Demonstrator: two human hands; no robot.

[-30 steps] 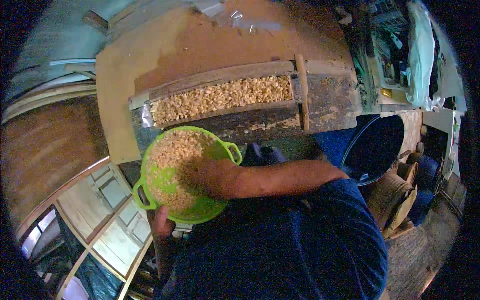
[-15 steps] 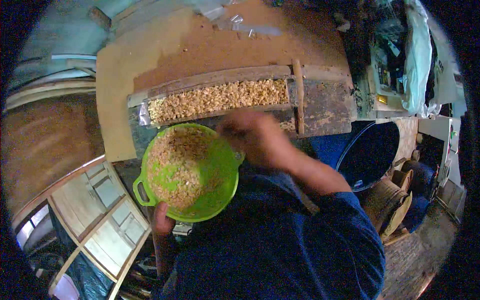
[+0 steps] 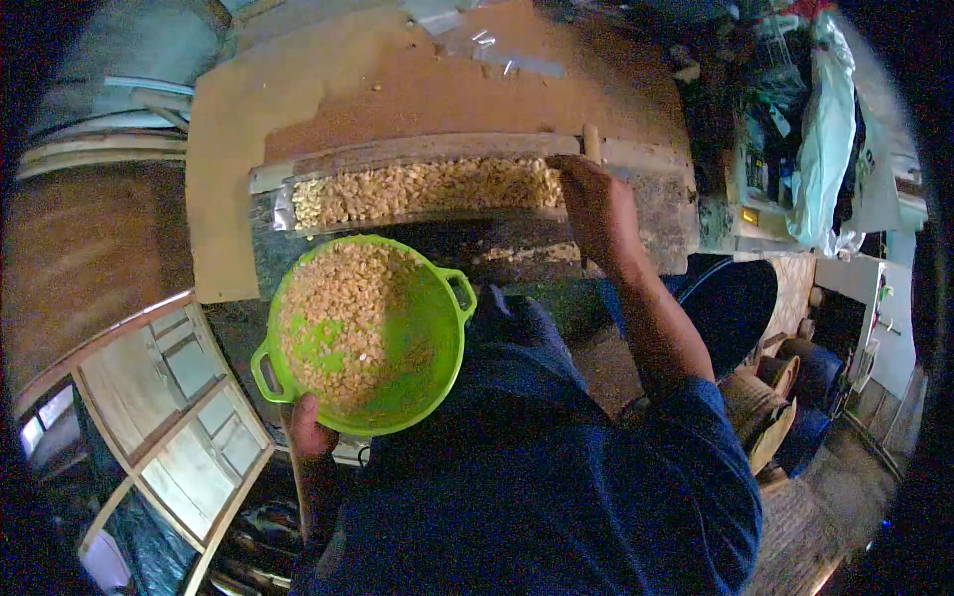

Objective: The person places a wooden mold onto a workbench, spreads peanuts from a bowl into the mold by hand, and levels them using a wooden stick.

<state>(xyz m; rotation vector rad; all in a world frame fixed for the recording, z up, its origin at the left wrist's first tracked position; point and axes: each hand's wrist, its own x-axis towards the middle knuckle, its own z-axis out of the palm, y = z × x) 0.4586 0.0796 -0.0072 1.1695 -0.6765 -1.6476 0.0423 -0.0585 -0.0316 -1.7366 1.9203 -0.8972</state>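
My left hand (image 3: 310, 427) grips the near rim of a round green plastic bowl (image 3: 437, 363) with two loop handles, held in front of my chest and partly filled with pale yellow kernels (image 3: 343, 313). My right hand (image 3: 586, 204) reaches forward to the right end of a long wooden trough (image 3: 636, 199) and rests on the heap of the same kernels (image 3: 427, 189) that fills it, close to an upright wooden divider. Its fingers curl down into the kernels, and whether they hold any is hidden.
The trough lies on a brown board (image 3: 397, 79) with a strip of clear plastic at its far edge. A dark blue tub (image 3: 740, 303) and woven baskets (image 3: 775, 407) stand at my right. A wooden window frame (image 3: 169, 417) lies lower left. Cluttered shelves and white cloth (image 3: 825, 139) stand at the far right.
My right hand has lifted out of the green bowl and moved forward and right to the trough's right end. The bowl stays in my left hand, now tilted slightly more toward me.
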